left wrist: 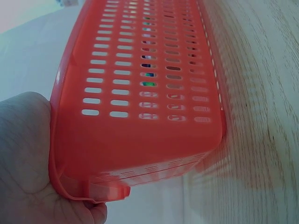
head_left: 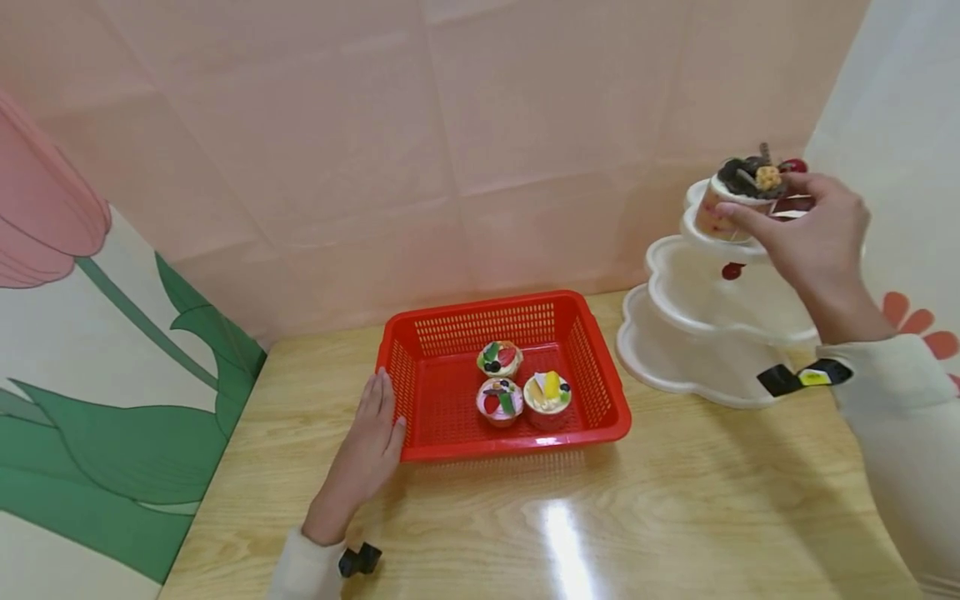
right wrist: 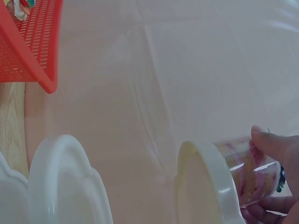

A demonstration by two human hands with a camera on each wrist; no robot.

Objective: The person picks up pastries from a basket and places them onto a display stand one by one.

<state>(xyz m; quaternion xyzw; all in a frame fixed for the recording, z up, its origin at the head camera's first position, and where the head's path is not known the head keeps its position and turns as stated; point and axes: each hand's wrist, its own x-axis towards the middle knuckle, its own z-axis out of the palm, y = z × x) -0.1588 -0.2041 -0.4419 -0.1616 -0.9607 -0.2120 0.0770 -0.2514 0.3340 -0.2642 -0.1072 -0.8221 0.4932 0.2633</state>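
My right hand (head_left: 821, 237) pinches a clear dessert cup (right wrist: 250, 170) between thumb and fingers. The cup shows layered sides and a dark topping with a yellow piece. It sits at the top tier of a white three-tier stand (head_left: 686, 308); in the right wrist view its base is right at the tier's surface. My left hand (head_left: 367, 442) rests with straight fingers against the left rim of a red plastic basket (head_left: 450, 450). Inside the basket are three toy cupcakes: a strawberry-topped one (head_left: 500, 358), a pink one (head_left: 499, 402) and a yellow-topped one (head_left: 547, 396).
The wooden table (head_left: 480, 533) meets a pink wall covering (head_left: 450, 167) at the back. A dark red thing partly shows behind my right hand at the stand's top. Printed flowers and leaves (head_left: 112, 425) mark the left wall; the stand is close to the right wall.
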